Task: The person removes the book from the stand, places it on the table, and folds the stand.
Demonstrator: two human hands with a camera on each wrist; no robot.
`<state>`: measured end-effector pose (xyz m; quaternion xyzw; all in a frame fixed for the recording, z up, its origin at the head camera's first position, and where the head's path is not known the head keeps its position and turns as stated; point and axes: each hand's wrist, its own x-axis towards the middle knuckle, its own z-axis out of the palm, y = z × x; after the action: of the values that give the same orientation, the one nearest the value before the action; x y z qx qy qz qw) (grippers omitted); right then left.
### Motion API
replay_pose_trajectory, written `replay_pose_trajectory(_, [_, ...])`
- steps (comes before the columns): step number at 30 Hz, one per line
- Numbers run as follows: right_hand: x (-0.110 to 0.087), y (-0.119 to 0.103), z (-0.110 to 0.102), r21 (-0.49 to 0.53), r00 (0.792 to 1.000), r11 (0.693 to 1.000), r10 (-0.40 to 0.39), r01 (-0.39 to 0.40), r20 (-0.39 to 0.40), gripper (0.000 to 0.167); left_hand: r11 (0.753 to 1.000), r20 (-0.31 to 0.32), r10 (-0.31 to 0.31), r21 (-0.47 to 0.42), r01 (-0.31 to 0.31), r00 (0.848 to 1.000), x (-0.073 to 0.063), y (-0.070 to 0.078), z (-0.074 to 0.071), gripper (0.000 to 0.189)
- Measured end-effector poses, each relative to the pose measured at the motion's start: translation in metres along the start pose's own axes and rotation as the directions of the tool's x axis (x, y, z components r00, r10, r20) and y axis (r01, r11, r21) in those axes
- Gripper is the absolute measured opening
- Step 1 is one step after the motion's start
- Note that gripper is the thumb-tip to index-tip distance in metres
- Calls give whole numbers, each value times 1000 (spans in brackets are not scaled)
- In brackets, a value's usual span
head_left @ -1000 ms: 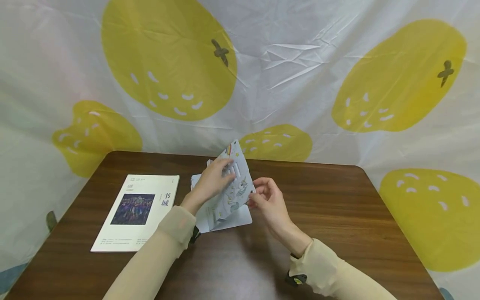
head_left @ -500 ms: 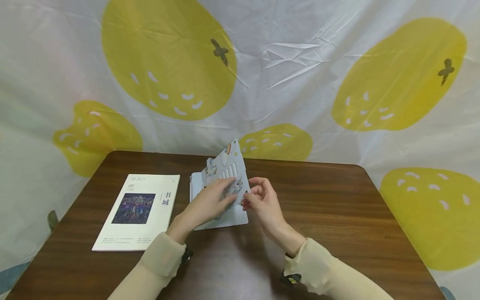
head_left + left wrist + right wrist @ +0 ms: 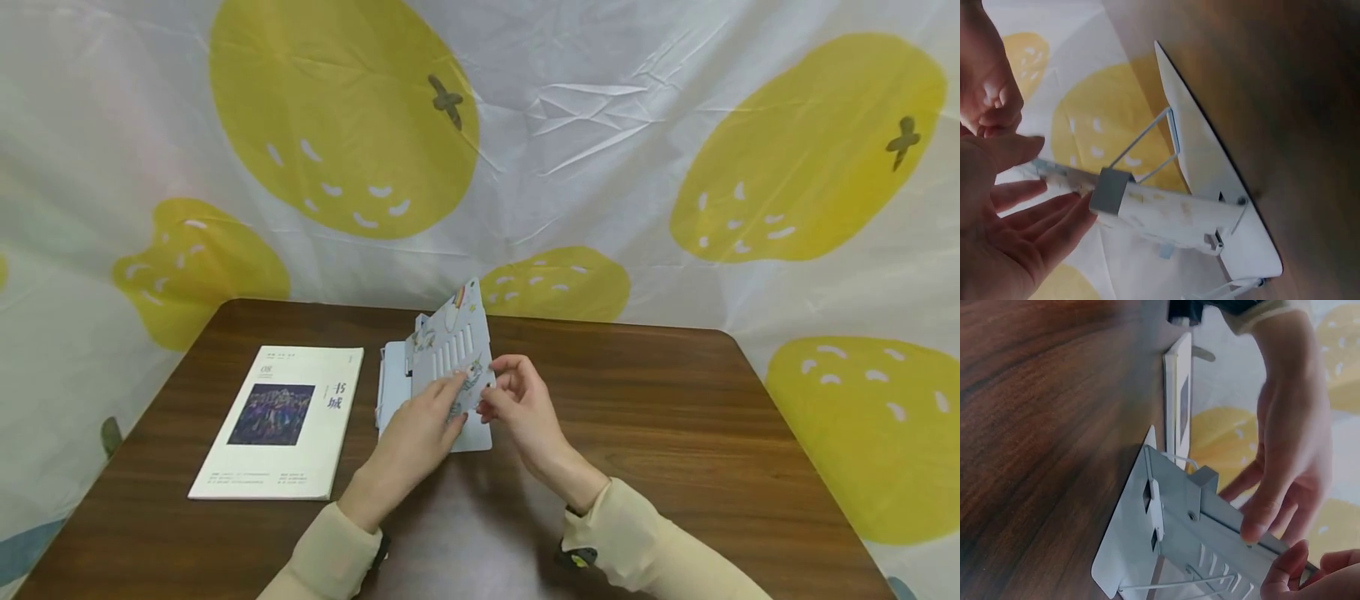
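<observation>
A: Starting at the left, a magazine (image 3: 277, 425) lies flat on the table (image 3: 660, 433), no hand on it, and to its right stands the bookstand (image 3: 450, 342), base (image 3: 478, 437) down, printed panel slanting up rightward!
B: And here's the left hand (image 3: 416, 429) at the panel's near edge, fingers almost straight, thumb spread apart; how hard it presses I can't tell
A: Farther right, the right hand (image 3: 525, 404) bends thumb and forefinger round the panel's near free corner, a small pinch, almost no gap
B: That's the relation everything seems to turn on: the corner sits just left of those right fingertips, the free edge running from there up and away. Both hands touch, yet the right is nearest that corner; which side of the panel is longer I can't make out
A: And the other cameras?
B: Left wrist finds a grey clip (image 3: 1112, 190) I can't spot in the head view; right wrist shows the panel's plain back (image 3: 1179, 512), while from above we get the unicorn print (image 3: 474, 372)
</observation>
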<state>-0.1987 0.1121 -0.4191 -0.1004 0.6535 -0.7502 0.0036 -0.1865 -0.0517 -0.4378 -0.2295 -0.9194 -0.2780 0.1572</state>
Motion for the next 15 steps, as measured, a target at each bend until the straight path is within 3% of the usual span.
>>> replay_pose_trajectory(8, [6, 8, -11, -3, 999, 1000, -9, 9, -41, 20, 998, -113, 56, 34, -52, 992, -3, 5, 10, 52])
replay_pose_trajectory(11, [13, 17, -19, -124, 998, 991, -57, 55, -12, 21, 999, -137, 42, 36, -37, 990, -4, 6, 12, 51])
replay_pose_trajectory(15, [26, 34, -31, -346, 995, 933, -100, 102, 22, 19, 999, -165, 23, 47, -16, 986, -3, 6, 14, 51])
